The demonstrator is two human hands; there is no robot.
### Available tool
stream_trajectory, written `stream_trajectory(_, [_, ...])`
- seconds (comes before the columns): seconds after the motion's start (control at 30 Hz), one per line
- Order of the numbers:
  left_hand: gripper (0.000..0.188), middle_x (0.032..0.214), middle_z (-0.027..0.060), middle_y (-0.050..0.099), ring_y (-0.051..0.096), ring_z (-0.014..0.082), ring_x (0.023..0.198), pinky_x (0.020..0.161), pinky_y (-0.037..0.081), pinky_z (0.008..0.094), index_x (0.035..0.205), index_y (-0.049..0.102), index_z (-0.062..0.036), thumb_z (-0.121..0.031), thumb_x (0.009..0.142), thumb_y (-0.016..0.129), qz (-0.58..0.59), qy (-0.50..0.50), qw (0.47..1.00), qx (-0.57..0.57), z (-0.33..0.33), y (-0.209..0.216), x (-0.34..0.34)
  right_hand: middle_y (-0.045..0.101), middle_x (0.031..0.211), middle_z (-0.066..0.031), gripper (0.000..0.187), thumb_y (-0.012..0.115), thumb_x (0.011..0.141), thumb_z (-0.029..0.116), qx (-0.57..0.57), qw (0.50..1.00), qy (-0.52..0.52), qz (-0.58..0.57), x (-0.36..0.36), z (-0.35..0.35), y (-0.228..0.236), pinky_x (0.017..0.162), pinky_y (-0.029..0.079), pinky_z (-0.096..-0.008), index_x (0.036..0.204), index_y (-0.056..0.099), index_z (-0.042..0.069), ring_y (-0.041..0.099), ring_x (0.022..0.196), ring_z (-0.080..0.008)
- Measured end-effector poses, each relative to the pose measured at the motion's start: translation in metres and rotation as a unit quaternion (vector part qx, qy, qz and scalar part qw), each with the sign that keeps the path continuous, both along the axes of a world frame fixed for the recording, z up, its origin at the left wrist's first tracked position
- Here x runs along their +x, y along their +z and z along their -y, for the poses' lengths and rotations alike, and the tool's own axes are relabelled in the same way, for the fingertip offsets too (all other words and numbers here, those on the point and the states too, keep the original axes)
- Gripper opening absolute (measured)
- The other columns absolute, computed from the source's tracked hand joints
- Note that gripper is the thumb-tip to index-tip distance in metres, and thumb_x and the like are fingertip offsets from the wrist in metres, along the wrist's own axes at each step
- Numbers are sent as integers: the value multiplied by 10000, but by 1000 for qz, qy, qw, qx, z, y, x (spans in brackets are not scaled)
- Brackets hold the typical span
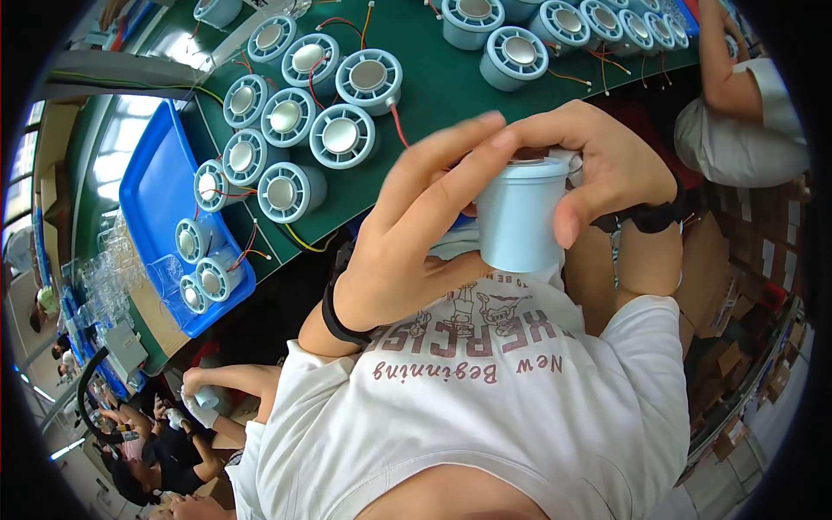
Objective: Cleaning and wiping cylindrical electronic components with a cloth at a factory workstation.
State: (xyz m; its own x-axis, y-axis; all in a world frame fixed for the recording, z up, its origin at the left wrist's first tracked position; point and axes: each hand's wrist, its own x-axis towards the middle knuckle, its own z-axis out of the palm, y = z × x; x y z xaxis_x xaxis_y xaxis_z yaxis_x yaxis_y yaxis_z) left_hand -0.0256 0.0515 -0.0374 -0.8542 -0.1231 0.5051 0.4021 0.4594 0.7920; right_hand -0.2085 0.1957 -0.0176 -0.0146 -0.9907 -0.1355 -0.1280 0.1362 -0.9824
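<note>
In front of my chest a light-blue cylindrical plastic housing point(522, 217) is held upright between both hands. My left hand point(399, 230) closes on its left side, with the fingers reaching over the rim and the thumb low at the base. From the other side my right hand point(617, 169) curls round it, thumb against the wall and fingers arched over the top. The fingers hide most of the housing's top; a sliver of a metal-coloured disc shows there. Similar housings with spoked tops, silver discs and thin wires point(343, 136) stand beyond my left hand.
A green work table point(425, 113) lies ahead, with another row of housings point(516, 54) at its far side. The blue tray point(160, 186) at the left holds several more. Co-workers are at the right point(737, 113) and lower left point(234, 399). Cardboard boxes point(732, 360) stand at the right.
</note>
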Motion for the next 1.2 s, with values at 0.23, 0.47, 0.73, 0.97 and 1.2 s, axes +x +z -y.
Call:
stream_trajectory(0.23, [796,1307,203,499,598,282,1103,827,559,343,1357,456,8,32,648,816,-61,68,996,-14,0,-10,-2,603,1099,-86,479,631,902,232,-48,977,-129,163,-1,-12,9,833,439,-226,1307,524,0,542,886,-109])
stream_trajectory(0.47, [580,1251,225,537,636,275,854,662,526,309,1313,516,24,47,747,642,4,256,932,-259,-10,-48,-21,609,1003,-96,443,381,870,-72,-117,922,-274,-246,-5,0,19,764,457,-256,1284,528,-13,550,828,-156])
stream_trajectory(0.73, [520,1318,237,472,619,279,838,667,520,324,1282,558,17,66,766,597,-3,314,907,-280,-12,-69,-19,593,1063,-146,404,500,963,139,-24,918,-177,-355,35,35,-18,764,473,-309,1343,476,2,571,850,-238])
stream_trajectory(0.97, [537,1404,264,385,604,257,861,680,512,323,1296,554,10,49,762,601,-24,328,895,-301,-2,-67,-7,612,1096,-186,431,526,976,219,-54,946,-151,-282,34,45,-23,832,469,-337,1356,460,27,601,977,-284])
stream_trajectory(1.2, [569,1400,242,439,550,187,650,579,483,271,1270,609,-70,59,716,589,86,346,896,-267,-17,-63,10,614,1132,-203,389,586,925,194,-87,876,-118,-460,24,55,-3,897,452,-376,1276,539,33,578,1055,-342])
